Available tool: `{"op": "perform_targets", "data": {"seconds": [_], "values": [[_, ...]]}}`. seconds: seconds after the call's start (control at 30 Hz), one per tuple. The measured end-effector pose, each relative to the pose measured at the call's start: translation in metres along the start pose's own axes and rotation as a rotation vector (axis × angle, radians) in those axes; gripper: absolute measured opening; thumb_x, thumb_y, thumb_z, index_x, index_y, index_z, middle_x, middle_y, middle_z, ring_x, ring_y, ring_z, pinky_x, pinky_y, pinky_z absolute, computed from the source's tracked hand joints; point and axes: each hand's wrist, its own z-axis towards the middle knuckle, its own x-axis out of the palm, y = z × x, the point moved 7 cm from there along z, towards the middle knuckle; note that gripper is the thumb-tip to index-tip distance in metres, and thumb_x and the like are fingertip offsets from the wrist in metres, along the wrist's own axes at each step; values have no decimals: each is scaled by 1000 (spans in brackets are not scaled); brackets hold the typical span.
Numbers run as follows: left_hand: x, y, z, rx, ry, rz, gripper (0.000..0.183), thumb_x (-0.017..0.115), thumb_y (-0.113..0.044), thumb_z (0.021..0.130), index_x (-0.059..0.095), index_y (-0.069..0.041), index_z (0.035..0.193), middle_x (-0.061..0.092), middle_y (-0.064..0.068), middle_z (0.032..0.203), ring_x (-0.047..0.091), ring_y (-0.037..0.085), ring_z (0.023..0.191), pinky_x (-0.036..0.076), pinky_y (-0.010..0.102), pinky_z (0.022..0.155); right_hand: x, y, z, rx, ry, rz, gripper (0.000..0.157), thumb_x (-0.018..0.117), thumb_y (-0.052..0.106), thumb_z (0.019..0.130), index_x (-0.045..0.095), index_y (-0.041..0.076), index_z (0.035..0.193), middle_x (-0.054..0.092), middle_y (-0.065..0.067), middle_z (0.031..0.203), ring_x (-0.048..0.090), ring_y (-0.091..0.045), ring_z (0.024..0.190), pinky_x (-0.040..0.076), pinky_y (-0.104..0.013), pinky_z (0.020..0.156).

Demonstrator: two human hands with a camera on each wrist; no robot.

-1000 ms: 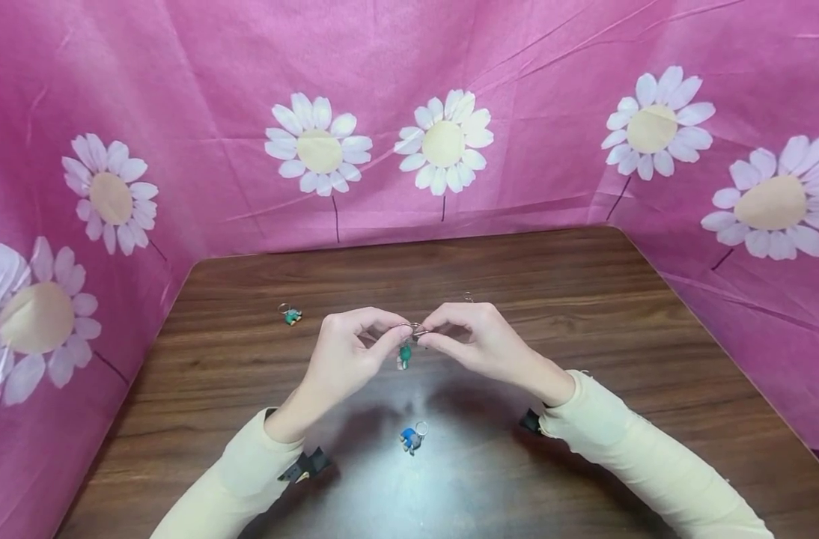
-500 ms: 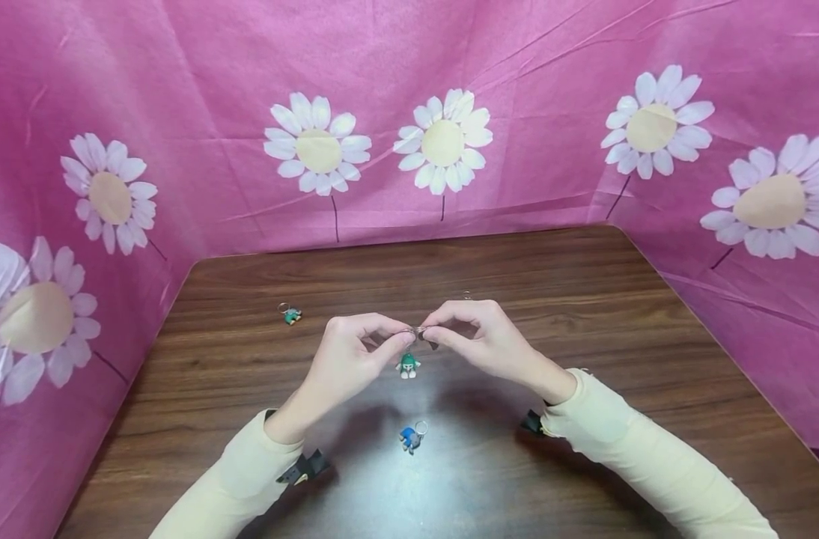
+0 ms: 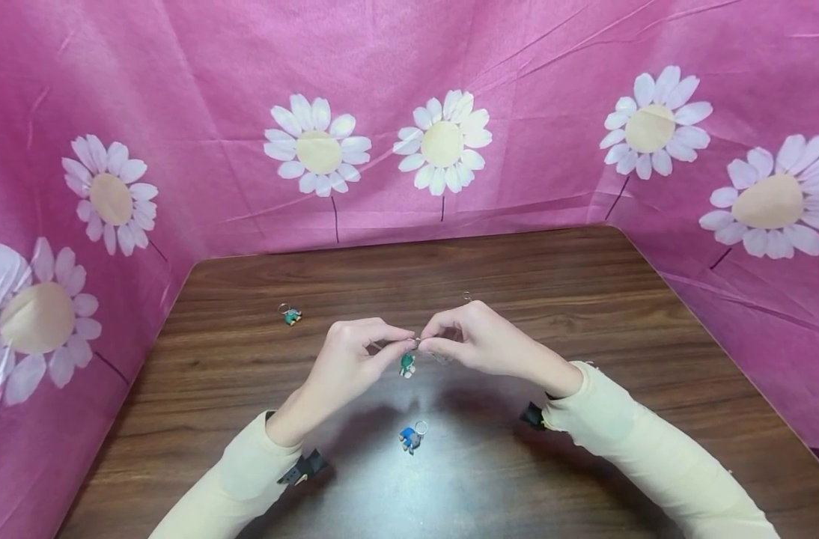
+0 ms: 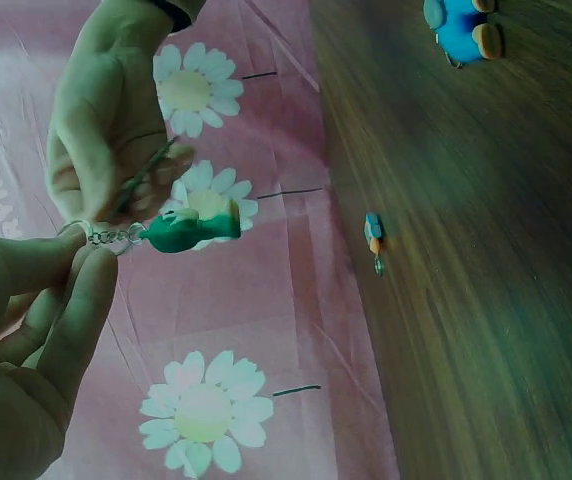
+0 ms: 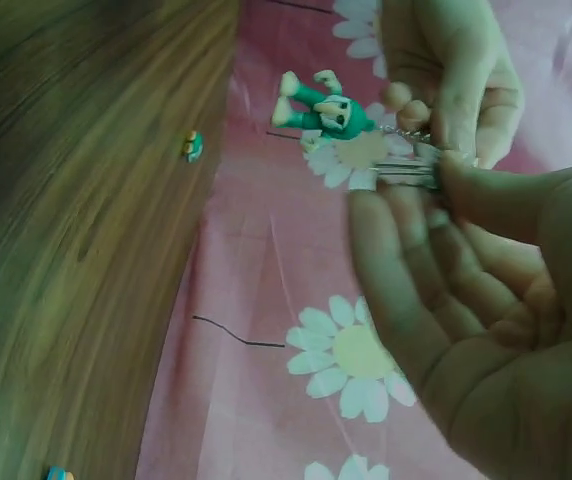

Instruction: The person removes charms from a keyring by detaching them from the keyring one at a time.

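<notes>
A keychain with a small green figure (image 3: 407, 365) hangs between the hands above the table. My left hand (image 3: 355, 352) pinches its metal ring and short chain (image 4: 114, 237) between thumb and fingers. My right hand (image 3: 480, 340) meets it at the ring, thumb and fingers pinching thin flat metal pieces (image 5: 406, 172), seen nearly edge-on; they may be keys. The fingertips hide much of the ring, so how the pieces sit on it cannot be told. In the right wrist view the green figure (image 5: 336, 115) dangles past the left fingers.
On the brown wooden table (image 3: 551, 464) lie a blue figure keychain (image 3: 410, 439) nearer the body and a green-and-grey one (image 3: 291, 315) at the back left. A metal ring (image 3: 467, 296) shows behind the right hand. Pink daisy-printed cloth (image 3: 382, 45) stands around the table.
The left hand stays nearly in place, while the right hand shifts slightly left and turns. The green figure swings and twists below the fingers, and the flat pieces change angle.
</notes>
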Motion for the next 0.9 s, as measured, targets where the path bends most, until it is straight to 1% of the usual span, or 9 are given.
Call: {"op": "perform_targets", "data": {"seconds": [0.1,0.17,0.3,0.4,0.53,0.6,0.7,0.8,0.9], "values": [[1,-1,0,8,10,-14,12,82,-5,85,81,-7,97,75,-4,83,63,1,66,55,16,58,4,-7,0,56,58,32,7,72,19,97,76,16,92,62,4,64,43,-1,50,34,-20,45],[2,-2,0,5,18,-12,12,82,-6,86,81,-6,98,75,-4,84,64,1,67,55,16,58,5,-11,-1,75,73,50,8,72,20,97,76,16,92,62,2,65,46,-2,52,36,-20,46],[3,0,0,-24,25,3,12,82,-8,86,81,-8,98,76,-4,84,66,0,69,55,16,60,4,-15,-2,96,65,85,7,72,20,97,76,17,93,62,6,65,50,-5,54,38,-21,47],[3,1,0,-44,29,1,12,82,-9,86,81,-9,98,76,-5,84,66,0,69,57,19,59,3,-16,-2,104,60,88,7,72,21,97,77,16,94,61,11,65,50,-5,54,37,-21,47],[3,3,0,-81,44,-33,12,81,-8,87,81,-7,99,76,-4,85,67,1,69,59,22,60,2,-16,-3,117,63,98,8,72,21,97,77,15,96,62,11,66,52,-6,55,39,-21,47],[1,5,0,-111,53,-62,11,81,-9,87,81,-8,98,76,-5,86,69,2,70,59,23,61,1,-17,-3,126,57,103,7,72,20,97,76,15,96,63,10,68,55,-9,57,41,-22,48],[-5,10,-2,-190,80,-119,10,80,-11,89,81,-12,98,76,-9,88,72,9,72,60,26,63,-4,-19,-5,148,29,150,7,72,17,97,75,12,100,67,6,74,63,-14,62,53,-28,53],[-14,15,-5,-268,115,-148,9,80,-14,90,80,-18,99,75,-12,89,73,14,76,61,30,66,-13,-23,-8,176,-27,246,10,71,13,97,72,7,105,71,-4,83,68,-22,69,61,-38,63],[-25,24,-9,-335,149,-170,10,79,-16,91,79,-20,99,75,-10,91,74,17,80,62,33,68,-26,-32,-13,211,-93,351,15,70,9,97,69,1,111,72,-14,90,70,-25,74,62,-45,70]]}}
